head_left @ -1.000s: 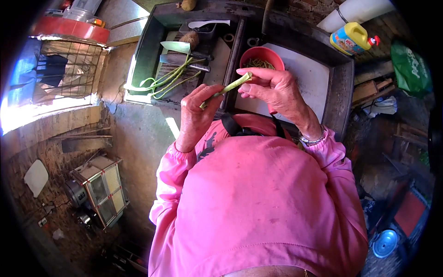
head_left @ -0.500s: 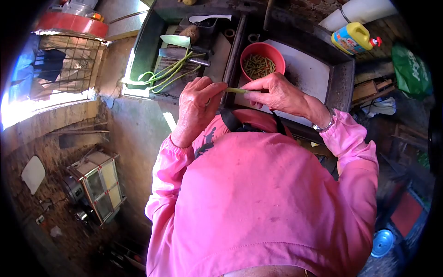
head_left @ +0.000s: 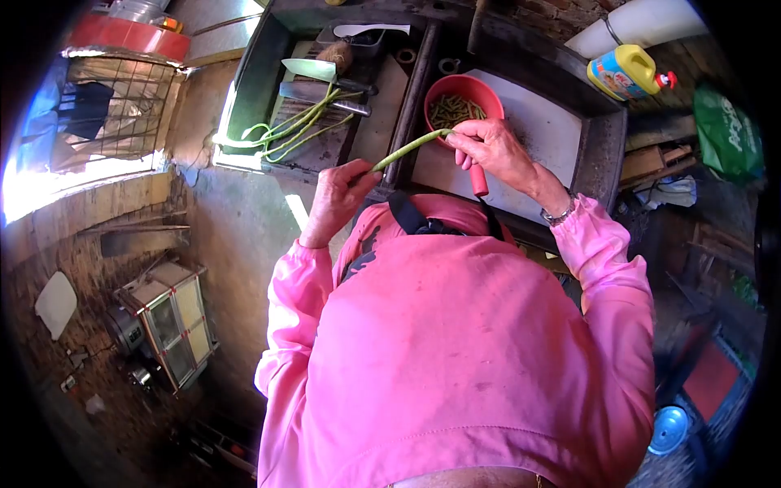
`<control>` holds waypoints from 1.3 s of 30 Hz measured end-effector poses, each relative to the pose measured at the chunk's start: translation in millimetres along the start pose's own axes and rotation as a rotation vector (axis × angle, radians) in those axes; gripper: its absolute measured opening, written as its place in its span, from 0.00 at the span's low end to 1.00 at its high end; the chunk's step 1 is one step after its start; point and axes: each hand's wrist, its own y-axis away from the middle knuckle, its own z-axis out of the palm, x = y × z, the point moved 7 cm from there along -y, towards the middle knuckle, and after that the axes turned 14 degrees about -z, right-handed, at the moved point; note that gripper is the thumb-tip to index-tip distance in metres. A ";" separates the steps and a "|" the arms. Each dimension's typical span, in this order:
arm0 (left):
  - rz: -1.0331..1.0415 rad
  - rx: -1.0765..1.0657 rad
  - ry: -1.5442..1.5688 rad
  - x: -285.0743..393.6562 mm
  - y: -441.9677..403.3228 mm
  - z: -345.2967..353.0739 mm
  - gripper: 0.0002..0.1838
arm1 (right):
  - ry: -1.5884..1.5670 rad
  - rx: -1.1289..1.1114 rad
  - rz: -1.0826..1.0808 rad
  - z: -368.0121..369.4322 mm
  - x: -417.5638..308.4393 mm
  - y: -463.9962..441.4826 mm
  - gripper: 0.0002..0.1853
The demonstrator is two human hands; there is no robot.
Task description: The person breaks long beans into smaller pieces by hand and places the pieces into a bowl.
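Observation:
A long green bean (head_left: pixel 412 147) stretches between my two hands, slightly bent. My left hand (head_left: pixel 338 195) pinches its lower left end, and my right hand (head_left: pixel 500 159) is closed with fingertips on the other end, at the near rim of a red bowl (head_left: pixel 490 96). Short bean pieces (head_left: pixel 455 111) lie inside that bowl. The bowl's red handle (head_left: pixel 481 180) sticks out below my right hand. Several more long beans (head_left: pixel 301 126) lie on the left counter, beyond my left hand, their ends against the knives.
Two knives, a pale-bladed one (head_left: pixel 309 68) and a darker one (head_left: pixel 313 93), lie in the left basin. A brown hairy object (head_left: pixel 337 56) and a white spoon (head_left: pixel 370 30) are behind them. A yellow bottle (head_left: pixel 626 71) stands at the right edge. A dark divider (head_left: pixel 417 93) separates the basins.
My hands have moved apart, the left one down and left. A longer stretch of bean shows between them. My right hand has shifted slightly, uncovering the bowl's handle.

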 end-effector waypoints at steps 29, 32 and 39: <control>-0.233 -0.073 0.350 -26.3 12.8 -11.5 0.10 | -0.024 0.052 -0.163 11.9 -1.8 -28.4 0.15; -0.227 -0.112 0.348 -25.2 15.6 -5.6 0.10 | 0.039 0.110 -0.206 21.7 -10.3 -26.3 0.12; -0.180 -0.165 0.463 3.6 27.6 10.0 0.12 | -0.002 0.141 -0.229 43.0 -35.4 -9.9 0.11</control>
